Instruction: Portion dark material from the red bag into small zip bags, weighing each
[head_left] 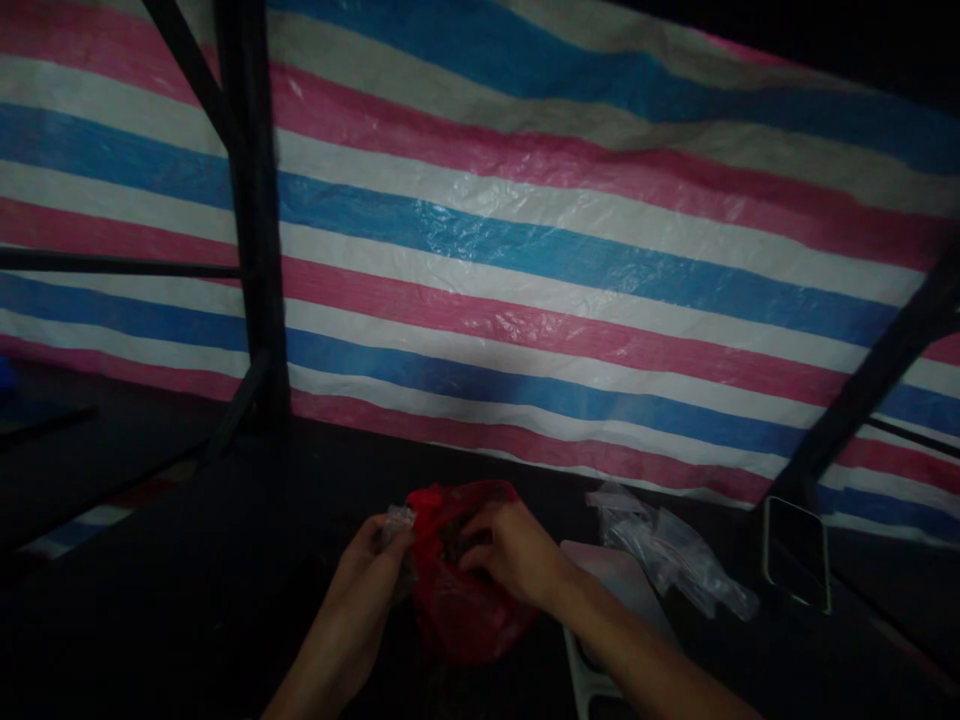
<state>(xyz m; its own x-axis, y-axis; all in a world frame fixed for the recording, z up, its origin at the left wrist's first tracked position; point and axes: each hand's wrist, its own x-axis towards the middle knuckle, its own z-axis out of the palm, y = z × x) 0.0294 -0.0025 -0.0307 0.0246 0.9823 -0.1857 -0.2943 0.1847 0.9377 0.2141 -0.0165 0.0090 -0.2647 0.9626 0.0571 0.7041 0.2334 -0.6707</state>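
A red plastic bag [480, 610] stands with its mouth spread on the dark table, and small dark contents show dimly inside. My right hand [510, 550] reaches into the mouth with its fingers curled together; what they pinch, if anything, is too dark to make out. At the bag's left edge, my left hand [375, 565] is closed on a small clear plastic bag [400, 518]. Whether those left fingers also grip the red rim cannot be told.
Right of the red bag lie several clear plastic bags [675, 550]. A pale tray-like object [615, 580] sits partly under my right forearm. A phone [796, 553] leans near a dark slanted post [862, 390]. Behind hangs a striped tarp [525, 240], with a dark upright post [259, 230] at left.
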